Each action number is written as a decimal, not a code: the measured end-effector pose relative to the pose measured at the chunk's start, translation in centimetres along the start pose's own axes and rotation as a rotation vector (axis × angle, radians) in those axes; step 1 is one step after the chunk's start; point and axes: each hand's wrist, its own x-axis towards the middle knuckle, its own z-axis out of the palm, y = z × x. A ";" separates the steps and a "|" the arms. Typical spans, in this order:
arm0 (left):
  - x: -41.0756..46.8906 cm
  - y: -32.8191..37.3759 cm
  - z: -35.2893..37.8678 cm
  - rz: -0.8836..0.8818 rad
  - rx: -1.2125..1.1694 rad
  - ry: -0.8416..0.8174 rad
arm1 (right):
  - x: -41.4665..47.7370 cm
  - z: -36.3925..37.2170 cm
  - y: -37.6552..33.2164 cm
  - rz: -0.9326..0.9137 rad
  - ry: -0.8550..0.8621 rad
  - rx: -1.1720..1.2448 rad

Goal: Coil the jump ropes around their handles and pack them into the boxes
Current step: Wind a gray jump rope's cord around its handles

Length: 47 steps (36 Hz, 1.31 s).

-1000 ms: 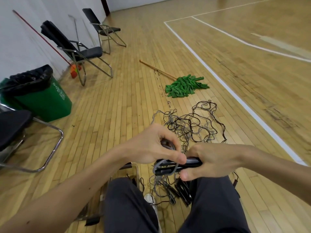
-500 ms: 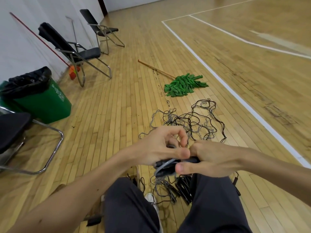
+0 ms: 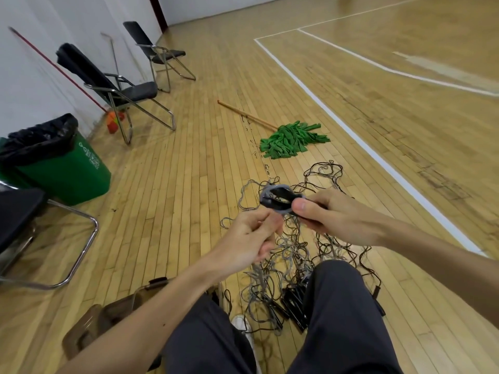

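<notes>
Pale hardwood gym floor (image 3: 189,211) marked with white court lines stretches away from the seated person. A loose tangle of grey and black jump ropes (image 3: 294,247) lies on it between and ahead of the knees. The right hand (image 3: 334,215) is raised above that heap, its fingers (image 3: 321,197) wrapped round a pair of black plastic handles (image 3: 280,203) with the thumb pressed on top. They are held level, I'd judge, so that they serve as a spool. A few turns of grey cord (image 3: 264,193) ring their free end. The left hand (image 3: 248,236) sits just below and beside, fingers curled and pinching the cord's running length, probably to feed it taut for another wrap. Winding looks barely begun, as most of the cord trails to the floor. More black handles (image 3: 294,300) lie by a white shoe (image 3: 240,323). What looks like a brown box (image 3: 108,317) waits beside the left leg, near enough for packing. A green string mop (image 3: 291,140) lies further off.
</notes>
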 end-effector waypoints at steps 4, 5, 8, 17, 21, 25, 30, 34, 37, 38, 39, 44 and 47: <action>0.2 -0.3 -0.1 0.015 0.146 0.043 | 0.6 0.0 0.7 0.060 0.047 -0.032; 0.2 -0.4 -0.2 0.007 0.192 0.053 | 0.7 0.0 0.9 0.072 0.060 -0.045; 0.1 -0.6 -0.5 -0.010 0.353 0.070 | 1.2 -0.1 1.9 0.127 0.104 -0.113; -0.6 0.0 -0.7 0.071 1.110 0.051 | 2.4 0.9 4.4 0.270 0.124 -0.290; -0.3 1.0 -1.5 0.129 1.279 -0.031 | 2.5 1.9 4.7 0.300 0.042 -0.321; 0.0 2.5 -2.4 0.188 1.327 -0.161 | 2.3 2.4 4.0 0.353 -0.101 -0.309; 0.5 3.9 -3.6 0.222 1.278 -0.250 | 1.7 2.5 2.5 0.435 -0.316 -0.290; 1.1 4.7 -4.2 0.194 1.105 -0.295 | 1.2 2.3 1.6 0.515 -0.448 -0.291; 1.5 5.3 -4.4 0.185 0.908 -0.296 | 0.6 2.1 0.8 0.487 -0.504 -0.290; 1.6 5.3 -4.4 0.179 0.854 -0.294 | 0.4 2.2 0.7 0.463 -0.512 -0.301; 1.6 5.2 -4.5 0.169 0.804 -0.294 | 0.1 2.2 0.5 0.437 -0.516 -0.309; 1.8 4.8 -4.5 0.110 0.560 -0.341 | -1.0 2.3 -0.7 0.339 -0.520 -0.339; 1.9 4.5 -4.6 0.080 0.414 -0.361 | -1.5 2.0 -1.8 0.298 -0.512 -0.369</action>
